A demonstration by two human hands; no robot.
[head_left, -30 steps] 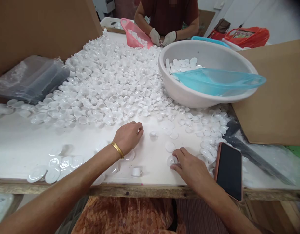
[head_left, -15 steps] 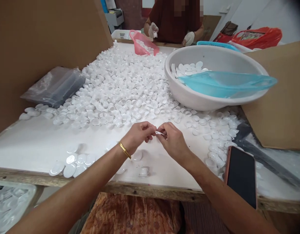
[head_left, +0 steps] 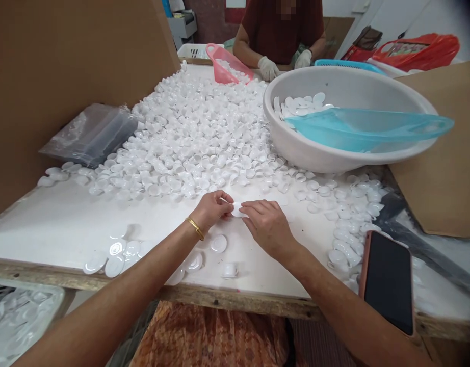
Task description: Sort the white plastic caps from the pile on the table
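The held white disc (head_left: pixel 237 210) has turned from edge-on to showing its face.

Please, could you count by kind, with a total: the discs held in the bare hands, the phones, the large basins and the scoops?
Held white disc: 1
Phone: 1
Large basin: 1
Scoops: 2 (blue scoop, pink scoop)
Total: 5

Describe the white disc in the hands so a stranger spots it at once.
On the white table, find the heap of small white pieces. Just nearer the camera, the left hand faces the right hand. Between them is the white disc, held by both while neighbouring pieces lie loose.
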